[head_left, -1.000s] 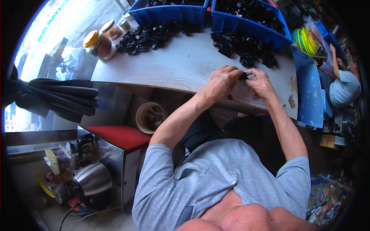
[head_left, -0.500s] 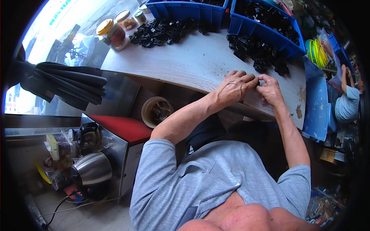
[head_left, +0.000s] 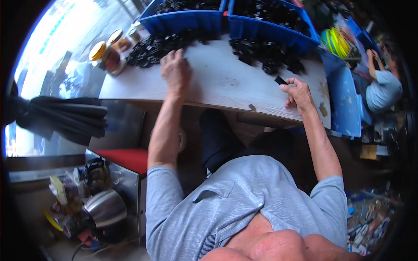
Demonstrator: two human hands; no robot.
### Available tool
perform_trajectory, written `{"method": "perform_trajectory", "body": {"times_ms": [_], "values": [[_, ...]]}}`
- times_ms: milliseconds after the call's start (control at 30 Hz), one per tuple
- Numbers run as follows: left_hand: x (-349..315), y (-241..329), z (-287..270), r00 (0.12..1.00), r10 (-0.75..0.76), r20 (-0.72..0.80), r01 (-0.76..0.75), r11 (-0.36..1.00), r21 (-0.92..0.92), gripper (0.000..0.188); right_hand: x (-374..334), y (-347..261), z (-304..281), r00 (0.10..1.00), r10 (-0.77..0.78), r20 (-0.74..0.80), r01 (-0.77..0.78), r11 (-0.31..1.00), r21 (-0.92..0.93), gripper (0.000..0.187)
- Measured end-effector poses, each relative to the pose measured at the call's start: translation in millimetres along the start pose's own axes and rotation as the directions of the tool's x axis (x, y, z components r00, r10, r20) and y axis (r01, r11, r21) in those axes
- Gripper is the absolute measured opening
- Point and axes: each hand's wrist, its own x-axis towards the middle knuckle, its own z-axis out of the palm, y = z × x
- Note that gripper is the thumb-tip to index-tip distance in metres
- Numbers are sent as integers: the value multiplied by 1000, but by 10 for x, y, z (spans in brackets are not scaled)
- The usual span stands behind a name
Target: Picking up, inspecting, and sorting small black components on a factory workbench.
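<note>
The fisheye rim darkens the corners and bends the table's edges; the black parts are too small and too alike for their shape to be made out, and the contents of the two blue bins [head_left: 261, 28] at the far edge are partly cut off by the frame; the person's lap under the table is in shadow.

The left hand [head_left: 175, 69] lies palm down on the pale wooden table [head_left: 226, 82], fingers reaching into the left pile of black parts [head_left: 154, 45] at the far left; whether it grips one I cannot tell, since the fingertips are hidden among the parts.

The right hand [head_left: 298, 92] is near the table's right end, pinching a small black piece [head_left: 281, 80] between thumb and fingertips; the piece looks flat, dark and roughly rectangular, held just above the wood, near the right pile of black parts [head_left: 265, 54].

Jars with yellow lids [head_left: 106, 54] stand at the far left corner; another person in a grey shirt [head_left: 383, 89] sits at far right.
</note>
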Motion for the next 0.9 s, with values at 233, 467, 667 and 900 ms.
{"method": "perform_trajectory", "body": {"times_ms": [233, 467, 667, 900], "values": [[-89, 23, 15, 977, 169, 129, -157, 983, -96, 34, 340, 137, -1016, 844, 88, -529, 48, 970, 237, 33], [-104, 347, -165, 966, 163, 200, -103, 954, -281, 48, 411, 95, -792, 935, 13, -354, 18, 996, 84, 40], [19, 377, -124, 879, 295, 375, -169, 927, -334, 47, 482, -88, -498, 958, -37, -283, -11, 986, -168, 43], [-33, 617, -187, 953, 245, 177, -149, 889, -432, 35, 651, 66, -419, 969, -63, -239, -8, 959, -283, 28]]}}
